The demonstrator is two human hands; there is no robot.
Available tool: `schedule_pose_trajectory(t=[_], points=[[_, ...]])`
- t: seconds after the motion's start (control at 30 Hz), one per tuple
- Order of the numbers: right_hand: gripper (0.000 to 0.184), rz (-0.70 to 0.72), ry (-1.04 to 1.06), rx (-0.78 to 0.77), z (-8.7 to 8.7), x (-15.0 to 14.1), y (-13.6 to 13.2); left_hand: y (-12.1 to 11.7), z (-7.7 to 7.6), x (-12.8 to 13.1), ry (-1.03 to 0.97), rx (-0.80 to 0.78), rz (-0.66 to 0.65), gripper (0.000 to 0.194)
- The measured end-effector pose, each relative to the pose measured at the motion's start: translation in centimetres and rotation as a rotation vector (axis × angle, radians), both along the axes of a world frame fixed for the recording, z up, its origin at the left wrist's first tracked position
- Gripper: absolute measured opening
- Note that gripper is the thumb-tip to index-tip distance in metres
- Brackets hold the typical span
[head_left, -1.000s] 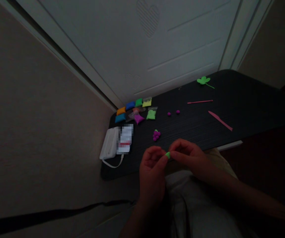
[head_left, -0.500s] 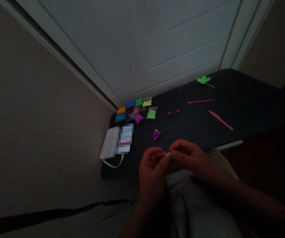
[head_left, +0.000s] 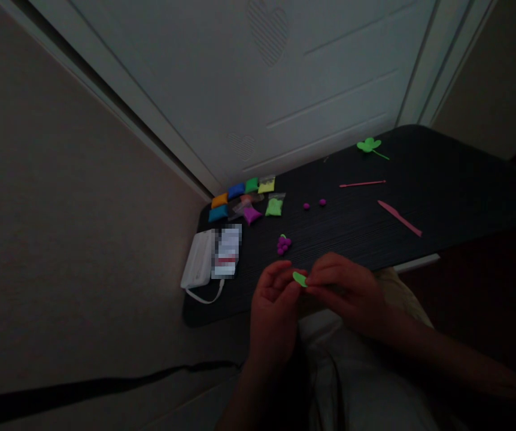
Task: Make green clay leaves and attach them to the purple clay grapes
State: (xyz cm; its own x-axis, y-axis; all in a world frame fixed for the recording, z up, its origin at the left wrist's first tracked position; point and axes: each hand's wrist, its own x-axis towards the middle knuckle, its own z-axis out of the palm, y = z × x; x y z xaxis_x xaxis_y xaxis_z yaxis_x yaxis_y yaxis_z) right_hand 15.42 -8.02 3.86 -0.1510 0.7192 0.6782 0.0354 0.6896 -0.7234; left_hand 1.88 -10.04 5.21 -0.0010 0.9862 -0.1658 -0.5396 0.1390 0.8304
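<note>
A small flat piece of bright green clay, leaf-like in outline, is held between my hands just over the table's front edge. My right hand pinches its right end between thumb and fingers. Around its left end curl the fingers of my left hand, the thumb below and the fingertips behind; how firmly they press cannot be made out. Beyond my hands, a cluster of purple clay balls with a bit of green on top lies on the dark table. Two loose purple balls sit farther back.
Several coloured clay packets lie at the back left. Nearer are a white case, a blurred phone-like item and a white cable. On the right rest a pink stick tool, a pink plastic knife and a green clover shape.
My left thumb has drawn back from the green clay, so more of its flat face shows. My right hand has turned slightly. The things on the table have not moved.
</note>
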Motion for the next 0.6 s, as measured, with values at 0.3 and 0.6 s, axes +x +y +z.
schedule_pose_trajectory(t=[0.3,0.6], points=[[0.011,0.287,0.205,-0.67,0.58,0.23,-0.1,-0.63,-0.24,-0.64,0.336,0.284,0.084,0.034],[0.009,0.333,0.245,-0.793,0.98,0.03,0.01,-0.8,0.0,-0.62,0.652,0.406,0.122,0.035]])
